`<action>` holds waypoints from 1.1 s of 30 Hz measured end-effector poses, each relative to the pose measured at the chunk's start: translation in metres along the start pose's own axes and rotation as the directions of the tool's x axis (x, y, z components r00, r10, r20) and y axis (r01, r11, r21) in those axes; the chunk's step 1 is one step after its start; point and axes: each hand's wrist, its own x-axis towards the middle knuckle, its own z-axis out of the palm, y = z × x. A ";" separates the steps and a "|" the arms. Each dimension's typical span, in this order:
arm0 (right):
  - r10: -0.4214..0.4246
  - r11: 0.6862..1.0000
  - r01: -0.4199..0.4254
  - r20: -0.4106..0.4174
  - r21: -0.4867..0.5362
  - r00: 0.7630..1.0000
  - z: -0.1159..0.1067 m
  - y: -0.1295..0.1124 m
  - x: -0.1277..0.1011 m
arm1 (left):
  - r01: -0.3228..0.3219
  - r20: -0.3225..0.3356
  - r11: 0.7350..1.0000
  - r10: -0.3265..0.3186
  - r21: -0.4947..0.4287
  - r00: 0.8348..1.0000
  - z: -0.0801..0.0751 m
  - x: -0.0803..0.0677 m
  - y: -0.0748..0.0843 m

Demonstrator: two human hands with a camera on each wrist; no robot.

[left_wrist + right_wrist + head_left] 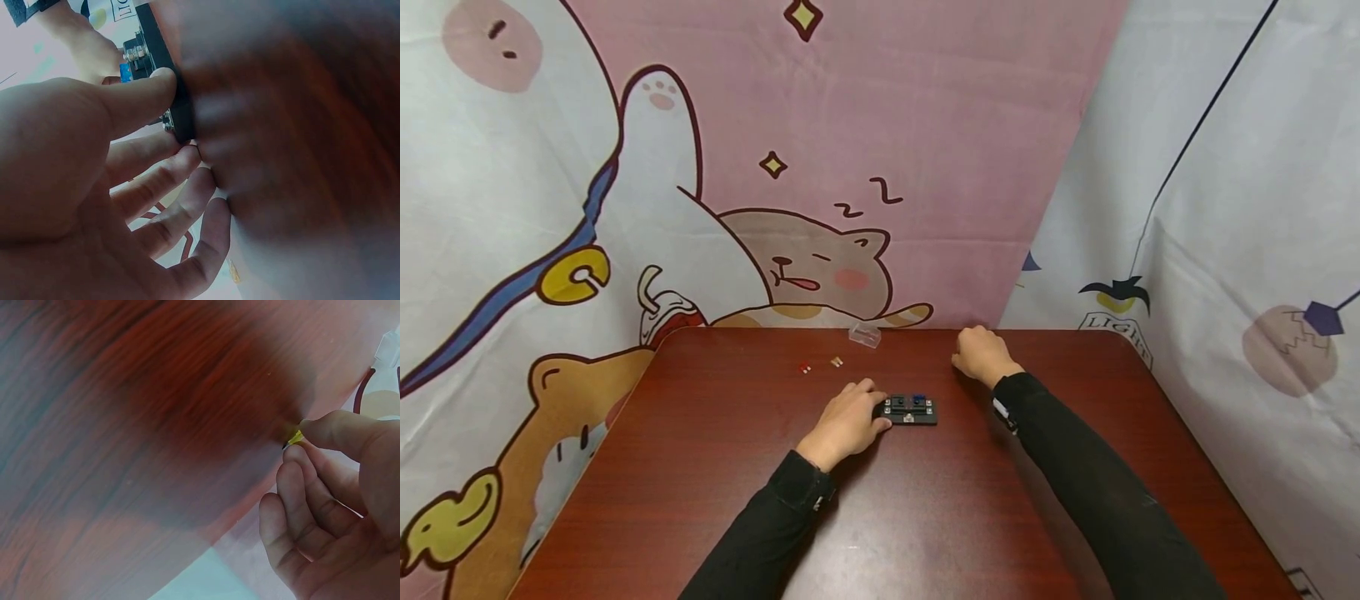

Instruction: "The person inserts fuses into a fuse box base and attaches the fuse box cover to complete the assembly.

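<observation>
**On the worktop (940, 508): black board (910, 411) gripped left, yellow piece (294, 438) pinched right**

Toward the far left you have small red pieces (805, 368), with small tan pieces (837, 362) just to their right. Next comes your left hand (847, 422), its thumb on the board's near side and forefinger at its left end, grasping that corner; the other fingertips touch the worktop. Beyond it, by the far edge, sits a clear plastic box (865, 335). The black board lies flat, its long axis running left to right, stretching rightward from your fingers; its blue part (919, 400) is right of centre, on the far side. Farthest right, near the far edge, your right hand (987, 356) pinches the yellow piece between thumb and fingertips. In the right wrist view its long axis slants, the dark end pointing down-left, out past your fingers. You cannot tell whether it touches the worktop.
</observation>
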 end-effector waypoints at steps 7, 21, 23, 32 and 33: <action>-0.006 1.000 0.006 -0.003 0.003 1.000 0.001 0.003 0.001 | -0.005 -0.001 1.000 0.005 0.005 1.000 0.001 0.000 -0.001; -0.030 0.999 0.031 -0.044 0.022 0.999 -0.004 0.008 -0.009 | -0.004 0.007 1.000 0.004 0.015 1.000 0.000 0.001 0.000; -0.033 0.999 0.034 -0.052 0.020 0.998 -0.005 0.009 -0.010 | -0.004 0.010 1.000 0.004 0.016 1.000 0.001 0.001 0.000; -0.098 0.995 0.100 -0.062 0.023 0.993 -0.007 0.005 -0.022 | -0.002 0.005 1.000 0.002 0.016 1.000 0.001 0.002 0.000; -0.106 0.994 0.107 -0.057 0.026 0.993 -0.006 0.004 -0.024 | -0.003 0.008 1.000 0.003 0.015 1.000 0.001 0.002 0.000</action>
